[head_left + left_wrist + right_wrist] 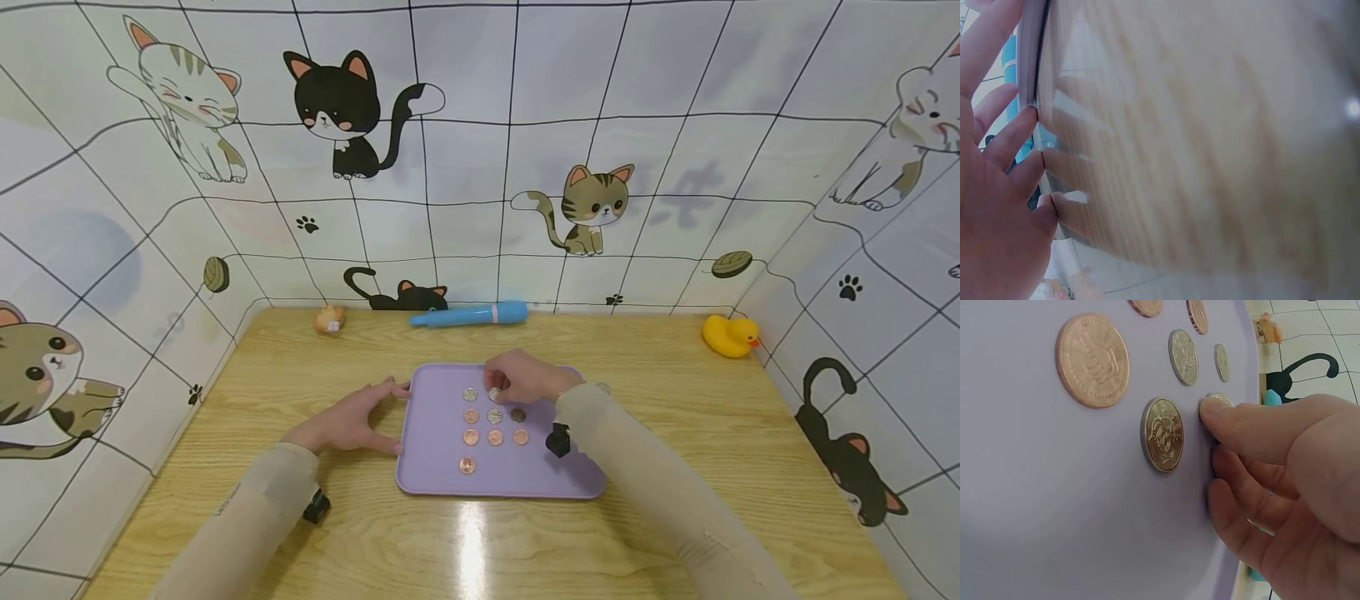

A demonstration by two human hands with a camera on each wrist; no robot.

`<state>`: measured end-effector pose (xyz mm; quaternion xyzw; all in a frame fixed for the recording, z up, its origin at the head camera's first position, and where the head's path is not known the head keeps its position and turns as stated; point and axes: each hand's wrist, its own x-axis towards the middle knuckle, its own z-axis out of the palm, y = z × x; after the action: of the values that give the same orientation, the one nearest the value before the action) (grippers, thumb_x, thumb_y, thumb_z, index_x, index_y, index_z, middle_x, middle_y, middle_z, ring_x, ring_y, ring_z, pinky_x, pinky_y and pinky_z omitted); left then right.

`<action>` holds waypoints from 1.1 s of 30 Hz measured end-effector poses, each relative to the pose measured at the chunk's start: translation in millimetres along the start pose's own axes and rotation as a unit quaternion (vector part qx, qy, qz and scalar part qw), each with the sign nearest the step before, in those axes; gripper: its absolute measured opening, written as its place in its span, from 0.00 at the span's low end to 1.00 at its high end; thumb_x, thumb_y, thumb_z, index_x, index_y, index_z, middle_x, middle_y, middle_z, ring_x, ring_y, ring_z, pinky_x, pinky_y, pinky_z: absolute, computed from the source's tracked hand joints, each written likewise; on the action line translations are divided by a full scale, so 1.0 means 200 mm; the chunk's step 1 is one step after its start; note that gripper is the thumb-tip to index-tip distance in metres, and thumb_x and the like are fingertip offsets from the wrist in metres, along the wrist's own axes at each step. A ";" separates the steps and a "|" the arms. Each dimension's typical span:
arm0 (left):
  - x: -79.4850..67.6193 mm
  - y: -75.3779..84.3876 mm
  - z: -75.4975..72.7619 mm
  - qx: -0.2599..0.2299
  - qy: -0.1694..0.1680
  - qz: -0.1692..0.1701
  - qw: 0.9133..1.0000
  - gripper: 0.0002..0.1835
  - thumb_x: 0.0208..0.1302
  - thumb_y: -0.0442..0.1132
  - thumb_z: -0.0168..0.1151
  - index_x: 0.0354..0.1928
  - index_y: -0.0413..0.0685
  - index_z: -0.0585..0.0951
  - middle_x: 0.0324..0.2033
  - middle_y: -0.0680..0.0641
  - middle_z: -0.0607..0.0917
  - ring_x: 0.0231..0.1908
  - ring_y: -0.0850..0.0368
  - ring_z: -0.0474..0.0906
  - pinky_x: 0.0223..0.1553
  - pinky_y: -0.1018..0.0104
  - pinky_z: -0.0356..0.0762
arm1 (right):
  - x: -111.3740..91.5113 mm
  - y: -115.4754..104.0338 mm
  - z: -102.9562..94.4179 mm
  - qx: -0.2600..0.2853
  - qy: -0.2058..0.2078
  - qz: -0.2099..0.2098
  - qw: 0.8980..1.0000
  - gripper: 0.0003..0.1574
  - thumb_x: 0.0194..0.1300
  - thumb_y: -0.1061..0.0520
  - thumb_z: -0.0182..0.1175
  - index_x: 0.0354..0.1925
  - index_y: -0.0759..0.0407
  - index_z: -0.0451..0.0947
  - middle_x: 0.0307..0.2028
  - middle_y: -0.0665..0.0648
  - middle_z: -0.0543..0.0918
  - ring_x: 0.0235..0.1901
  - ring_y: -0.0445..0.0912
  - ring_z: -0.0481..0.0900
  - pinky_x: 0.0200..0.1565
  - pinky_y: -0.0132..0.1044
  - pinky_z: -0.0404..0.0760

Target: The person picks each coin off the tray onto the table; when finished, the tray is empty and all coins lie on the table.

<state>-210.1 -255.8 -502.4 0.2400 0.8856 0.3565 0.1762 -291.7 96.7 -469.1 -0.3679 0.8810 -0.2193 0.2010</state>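
A purple tray [431, 479] lies on the wooden table and bears several coins in rows, some copper-coloured, some silvery. My left hand [348, 421] is at the tray's left side, thumb and fingers spread, fingertips right at the rim. In the left wrist view the left hand's fingers [1013, 134] reach along the tabletop. At the top row, my right hand [528, 377] pinches a silver coin [1218, 399], thumb tip on its face and the other fingers curled low by the tray surface. Nearest to it are a dark gold coin [1163, 434] and a silver coin [1184, 357].
Behind the tray a blue marker-like stick [468, 315] lies along the back wall. A small orange-brown figure [329, 319] sits at the back left, a yellow rubber duck [727, 336] at the back right. Cat-printed sheets [472, 167] enclose the table's back and sides.
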 end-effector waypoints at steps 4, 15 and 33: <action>0.00 0.00 0.00 0.001 -0.001 0.001 1.000 0.44 0.53 0.57 0.82 0.71 0.59 0.73 0.81 0.47 0.62 0.82 0.33 0.43 0.78 0.27 0.37 | -0.01 0.01 0.00 0.004 0.005 -0.005 1.000 0.10 0.65 0.64 0.73 0.38 0.53 0.82 0.35 0.48 0.83 0.36 0.42 0.77 0.42 0.35 0.80; 0.00 -0.01 0.01 -0.003 0.000 -0.001 1.000 0.43 0.53 0.57 0.82 0.70 0.60 0.73 0.81 0.48 0.62 0.82 0.34 0.43 0.78 0.27 0.36 | -0.03 0.03 0.00 0.047 0.014 0.004 0.999 0.09 0.66 0.66 0.72 0.39 0.52 0.85 0.35 0.49 0.85 0.38 0.44 0.79 0.43 0.35 0.81; 0.00 -0.01 0.00 0.000 -0.001 -0.006 1.000 0.44 0.53 0.59 0.82 0.70 0.60 0.73 0.81 0.48 0.61 0.82 0.34 0.42 0.79 0.29 0.35 | -0.13 0.09 -0.04 0.085 0.050 0.006 0.995 0.05 0.67 0.63 0.71 0.41 0.56 0.85 0.37 0.50 0.87 0.40 0.42 0.82 0.49 0.39 0.85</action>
<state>-211.2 -256.4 -504.0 0.2351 0.8869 0.3549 0.1793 -290.1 129.7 -466.9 -0.3327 0.8703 -0.3106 0.1883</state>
